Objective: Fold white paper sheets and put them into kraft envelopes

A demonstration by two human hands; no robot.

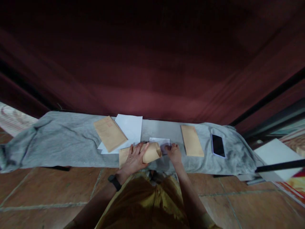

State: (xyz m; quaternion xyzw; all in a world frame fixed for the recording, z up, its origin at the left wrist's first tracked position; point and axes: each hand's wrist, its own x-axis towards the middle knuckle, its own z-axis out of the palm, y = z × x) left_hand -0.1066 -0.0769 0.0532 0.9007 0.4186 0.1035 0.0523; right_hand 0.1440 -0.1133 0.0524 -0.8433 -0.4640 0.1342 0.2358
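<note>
A brown envelope (152, 152) lies near the front edge of the grey cloth, its right end bulging open. My left hand (137, 158) rests on it with the fingers spread, pressing it down. Just right of the envelope's mouth is a folded white paper (160, 141). My right hand (173, 152) has its fingers curled at the paper's right edge, pinching it. How far the paper reaches towards the envelope's mouth is partly hidden.
White sheets (132, 125) and another brown envelope (110, 133) lie to the left. On the right are a further brown envelope (192, 141) and a phone (218, 145). The grey cloth (69, 140) covers a narrow surface before a dark red panel (147, 95).
</note>
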